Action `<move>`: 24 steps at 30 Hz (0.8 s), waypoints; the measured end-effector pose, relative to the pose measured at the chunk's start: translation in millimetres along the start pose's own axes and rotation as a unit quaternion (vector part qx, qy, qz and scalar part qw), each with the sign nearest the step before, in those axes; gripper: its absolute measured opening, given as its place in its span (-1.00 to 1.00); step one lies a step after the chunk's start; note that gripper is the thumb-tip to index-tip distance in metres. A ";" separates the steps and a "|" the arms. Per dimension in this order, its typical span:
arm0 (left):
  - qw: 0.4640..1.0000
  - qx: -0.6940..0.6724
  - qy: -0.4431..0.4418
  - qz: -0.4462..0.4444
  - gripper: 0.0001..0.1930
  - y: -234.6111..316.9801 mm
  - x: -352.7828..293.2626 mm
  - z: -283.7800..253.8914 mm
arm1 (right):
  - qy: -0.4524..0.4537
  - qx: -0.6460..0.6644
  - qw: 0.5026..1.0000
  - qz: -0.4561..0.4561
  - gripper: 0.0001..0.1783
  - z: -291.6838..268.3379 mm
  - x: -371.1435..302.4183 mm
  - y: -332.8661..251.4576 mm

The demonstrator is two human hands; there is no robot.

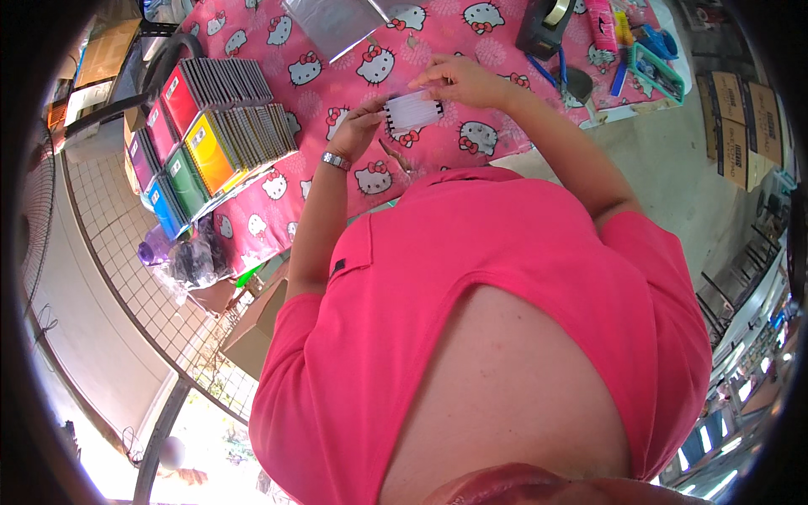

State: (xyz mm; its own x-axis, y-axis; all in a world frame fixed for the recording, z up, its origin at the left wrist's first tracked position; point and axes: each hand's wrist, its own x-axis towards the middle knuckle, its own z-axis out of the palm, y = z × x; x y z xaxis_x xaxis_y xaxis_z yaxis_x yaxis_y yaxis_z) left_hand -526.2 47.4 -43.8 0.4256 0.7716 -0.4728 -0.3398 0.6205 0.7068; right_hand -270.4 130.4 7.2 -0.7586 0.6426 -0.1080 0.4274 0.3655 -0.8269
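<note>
My left hand, with a metal watch on its wrist, grips the left side of a small white pad with black toothed edges on both sides. Its fingers close around that edge, above the pink tablecloth. My right hand is bent over the far edge of the pad, thumb and fingers drawn together. What lies between those fingertips is too small to make out. Left of my hands, rows of spiral notebooks are stacked with red, yellow, green, blue and purple covers showing.
A pink patterned cloth covers the table. At the far edge lies a clear plastic packet. To the right are a black tape dispenser, blue-handled scissors and a green basket. Cardboard boxes stand beyond.
</note>
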 end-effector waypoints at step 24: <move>0.856 0.453 0.139 0.207 -0.79 10.7 16.2 29.0 | 0.067 0.065 0.996 0.000 -0.72 26.0 4.7 9.5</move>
State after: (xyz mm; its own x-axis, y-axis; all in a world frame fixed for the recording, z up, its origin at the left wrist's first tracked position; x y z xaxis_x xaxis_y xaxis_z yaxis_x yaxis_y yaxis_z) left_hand -498.6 62.4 -28.7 0.1679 0.9807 -0.1006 0.4291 0.0192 0.9031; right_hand -282.7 119.3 -15.6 -0.6825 0.7297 -0.0416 0.3539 0.2801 -0.8924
